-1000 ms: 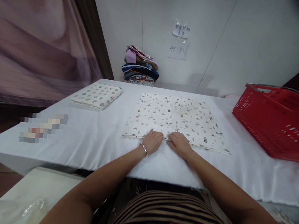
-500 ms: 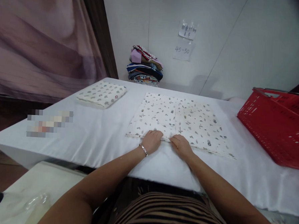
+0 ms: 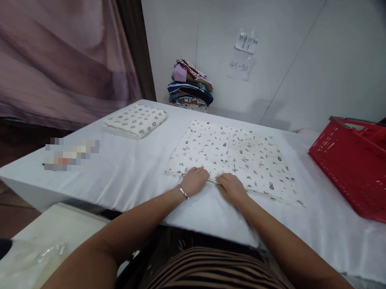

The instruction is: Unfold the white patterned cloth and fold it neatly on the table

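A white cloth [image 3: 244, 158] with small grey-green prints lies flat in folded layers on the white-covered table, a crease running down its middle. At its near edge, my left hand [image 3: 195, 180], with a silver bracelet at the wrist, has its fingers curled over the border. Close beside it, my right hand [image 3: 232, 187] pinches the same edge, thumb beneath and fingers on top. A narrow gap separates the two hands. Farther left lies a folded white cloth [image 3: 136, 121] with grey and a few red prints, touched by neither hand.
A red plastic basket [image 3: 356, 170] stands on the table's right side. Several folded fabrics are piled in a stack [image 3: 191, 86] against the wall, below paper signs [image 3: 240, 69]. A blurred-out item [image 3: 71, 155] lies at the left. A pink curtain [image 3: 55, 46] hangs beyond.
The view has shifted slightly. Both hands stay at the cloth's near edge, with hardly any movement along it.
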`<move>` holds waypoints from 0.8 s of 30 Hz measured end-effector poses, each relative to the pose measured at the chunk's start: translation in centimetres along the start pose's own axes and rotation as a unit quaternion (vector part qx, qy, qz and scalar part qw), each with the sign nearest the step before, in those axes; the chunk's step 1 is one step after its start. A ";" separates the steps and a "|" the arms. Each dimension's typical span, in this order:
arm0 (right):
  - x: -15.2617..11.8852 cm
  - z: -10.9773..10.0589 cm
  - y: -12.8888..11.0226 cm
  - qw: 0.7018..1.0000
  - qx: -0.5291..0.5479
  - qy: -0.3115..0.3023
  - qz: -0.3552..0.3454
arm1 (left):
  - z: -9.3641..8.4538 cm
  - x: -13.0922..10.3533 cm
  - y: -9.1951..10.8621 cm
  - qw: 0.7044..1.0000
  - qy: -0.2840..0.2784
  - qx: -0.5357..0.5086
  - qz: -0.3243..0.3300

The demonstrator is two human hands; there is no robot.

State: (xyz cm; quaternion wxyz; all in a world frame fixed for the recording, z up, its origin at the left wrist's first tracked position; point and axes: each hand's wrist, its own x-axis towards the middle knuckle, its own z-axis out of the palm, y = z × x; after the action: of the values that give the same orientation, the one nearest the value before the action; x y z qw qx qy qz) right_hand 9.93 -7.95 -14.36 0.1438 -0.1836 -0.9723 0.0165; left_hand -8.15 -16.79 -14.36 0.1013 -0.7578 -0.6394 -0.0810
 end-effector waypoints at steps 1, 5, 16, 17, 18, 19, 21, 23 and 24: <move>0.2 0.0 -0.2 1.000 -0.005 -0.010 0.002 | -0.1 0.0 0.0 1.000 0.001 0.000 -0.004; 0.4 0.4 -0.1 1.000 0.014 0.000 0.006 | -0.1 -0.3 -0.7 0.999 0.011 0.010 -0.036; 0.5 -0.1 0.4 0.992 0.111 -0.017 0.056 | -1.3 -2.7 -1.8 0.996 0.084 -0.007 -0.016; 0.7 -0.4 0.3 0.991 0.117 -0.024 0.063 | -1.4 -2.8 -1.4 0.996 0.087 -0.004 0.006; 0.8 -0.6 0.3 0.989 0.123 -0.033 0.069 | -1.4 -2.8 -1.0 0.996 0.086 -0.001 0.026; 1.0 -0.8 0.2 0.988 0.129 -0.042 0.075 | -1.4 -2.7 -0.7 0.996 0.084 0.002 0.040; 1.2 -1.1 0.2 0.985 0.143 -0.057 0.084 | -1.1 -2.2 -0.1 0.996 0.082 0.006 0.043; 1.5 -1.3 0.3 0.982 0.157 -0.062 0.090 | -0.8 -1.5 0.2 0.997 0.076 0.013 0.030; 1.5 -1.4 0.3 0.981 0.161 -0.062 0.092 | -0.7 -1.1 0.3 0.997 0.068 0.019 0.029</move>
State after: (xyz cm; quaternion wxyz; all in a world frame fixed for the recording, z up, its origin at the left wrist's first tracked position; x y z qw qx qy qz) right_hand 9.06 -7.12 -12.67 0.1093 -0.2456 -0.9427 0.1976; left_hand -8.07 -18.11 -13.95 0.1618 -0.7667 -0.6101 -0.1173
